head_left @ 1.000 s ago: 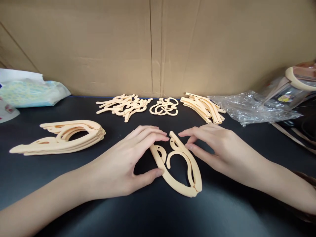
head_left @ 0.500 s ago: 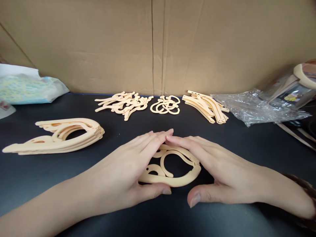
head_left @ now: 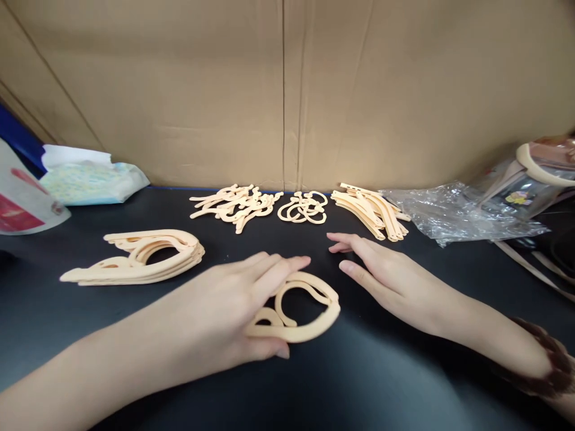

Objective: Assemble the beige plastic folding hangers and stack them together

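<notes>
A cream folding hanger, folded up with its hook ring showing, lies on the black table. My left hand is closed over its left part, fingers along the far side and thumb on the near side, which hides that end. To the right, my right hand hovers above the table apart from the hanger, holding nothing, thumb and fingers apart. A stack of several folded hangers lies to the left of my left hand.
Along the back lie loose cream hanger parts: a pile of short curved pieces, several hooks and long arms. Crumpled clear plastic and a transparent bag are at right. A tissue pack and a paper cup stand left.
My right hand has let go of the folded hanger's right side and moved up and away. My left hand and the hanger have shifted slightly left. The view has turned somewhat left.
</notes>
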Available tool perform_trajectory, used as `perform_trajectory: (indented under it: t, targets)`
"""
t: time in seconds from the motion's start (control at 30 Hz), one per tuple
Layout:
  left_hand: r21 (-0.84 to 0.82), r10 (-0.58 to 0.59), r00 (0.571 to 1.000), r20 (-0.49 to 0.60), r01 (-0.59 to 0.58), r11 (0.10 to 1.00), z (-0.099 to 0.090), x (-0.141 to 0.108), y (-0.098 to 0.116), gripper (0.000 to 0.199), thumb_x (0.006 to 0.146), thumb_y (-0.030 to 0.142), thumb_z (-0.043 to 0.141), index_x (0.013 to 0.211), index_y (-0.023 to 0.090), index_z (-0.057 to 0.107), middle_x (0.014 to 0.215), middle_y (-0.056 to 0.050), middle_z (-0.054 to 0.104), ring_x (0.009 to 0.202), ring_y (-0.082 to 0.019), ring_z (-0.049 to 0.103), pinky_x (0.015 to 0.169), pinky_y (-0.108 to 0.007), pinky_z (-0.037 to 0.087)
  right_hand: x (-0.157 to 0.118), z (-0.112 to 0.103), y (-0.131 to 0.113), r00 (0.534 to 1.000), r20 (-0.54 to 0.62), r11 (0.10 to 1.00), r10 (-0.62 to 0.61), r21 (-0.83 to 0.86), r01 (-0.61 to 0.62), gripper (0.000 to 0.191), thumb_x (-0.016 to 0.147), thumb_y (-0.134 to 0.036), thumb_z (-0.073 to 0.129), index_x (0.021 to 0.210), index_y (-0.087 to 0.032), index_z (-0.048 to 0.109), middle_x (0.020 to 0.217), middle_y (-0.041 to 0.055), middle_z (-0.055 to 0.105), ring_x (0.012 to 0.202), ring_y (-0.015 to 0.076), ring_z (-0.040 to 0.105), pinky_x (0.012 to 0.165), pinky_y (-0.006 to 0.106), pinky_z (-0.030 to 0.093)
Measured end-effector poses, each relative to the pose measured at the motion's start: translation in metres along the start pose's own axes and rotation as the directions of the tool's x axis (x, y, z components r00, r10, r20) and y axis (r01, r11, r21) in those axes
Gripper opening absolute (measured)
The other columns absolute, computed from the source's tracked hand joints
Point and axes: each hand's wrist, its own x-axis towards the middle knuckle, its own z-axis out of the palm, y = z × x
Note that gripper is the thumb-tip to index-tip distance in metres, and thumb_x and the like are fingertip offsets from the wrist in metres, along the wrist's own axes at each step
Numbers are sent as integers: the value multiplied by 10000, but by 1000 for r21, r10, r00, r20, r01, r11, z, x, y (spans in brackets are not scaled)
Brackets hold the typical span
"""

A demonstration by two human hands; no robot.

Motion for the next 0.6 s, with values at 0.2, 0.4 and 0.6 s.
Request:
perform_trajectory:
  t: [0.2,0.4,0.6]
  targets:
    - [199,-280,956,-85,291,936,-50,-16,-28,785,730,583,609,1420,327,334,1412,-39,478,1188,-291,542,952,-374,454,-8,-22,-7,980,197,991,-41,-120,66,540,955,-479,376,1431,-227,364,1429,42,482,1293,225,467,1070,416,401]
    - [239,-513,855,79,483,842,-92,-48,-77,745,674,569,592,1337,256,461,1287,-21,581,1100,-268,597,904,-309,463,-12,-46,1,960,276,987,-48,-136,89,521,945,-519,379,1408,-282,410,1388,24,521,1228,237,529,1021,414,445]
    - [248,-589,800,117,551,797,-100,-67,-99,750,684,598,540,1345,254,449,1314,-19,579,1162,-266,557,952,-316,429,-12,-39,22,978,190,988,-83,-111,105,406,958,-441,389,1275,-238,542,1246,55,608,1123,223,587,959,387,477]
